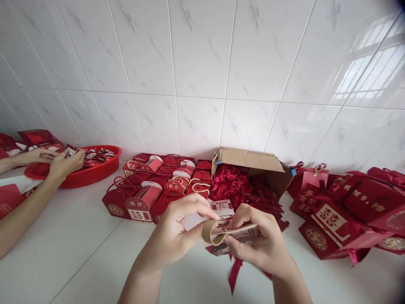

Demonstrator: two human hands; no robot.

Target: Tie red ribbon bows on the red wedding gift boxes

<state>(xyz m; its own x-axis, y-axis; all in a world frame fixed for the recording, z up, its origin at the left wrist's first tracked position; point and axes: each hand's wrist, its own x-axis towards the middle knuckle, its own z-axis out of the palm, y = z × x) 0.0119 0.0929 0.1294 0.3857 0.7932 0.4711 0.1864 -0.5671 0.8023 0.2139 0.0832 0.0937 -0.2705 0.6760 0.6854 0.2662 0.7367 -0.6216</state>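
Observation:
My left hand [177, 232] is closed in a pinch on a curled gold-beige strip [207, 233], which bends into a loop between my two hands. My right hand [262, 238] grips printed paper pieces [218, 250] in cream and dark red, with the thumb below and fingers above. Whether the strip and printed pieces are one folded item, I cannot tell. A dark red ribbon [234, 276] hangs below my right hand. Just behind the fingers lies a white-and-red printed card [223, 207].
Rows of red gift boxes [139, 207] with cord handles stand at centre left. An open cardboard box [253, 157] holds red ribbons [229, 181]. More red boxes [329, 223] pile up at right. At left, another person's hands [61, 162] work over a red basin [95, 173] of small packets.

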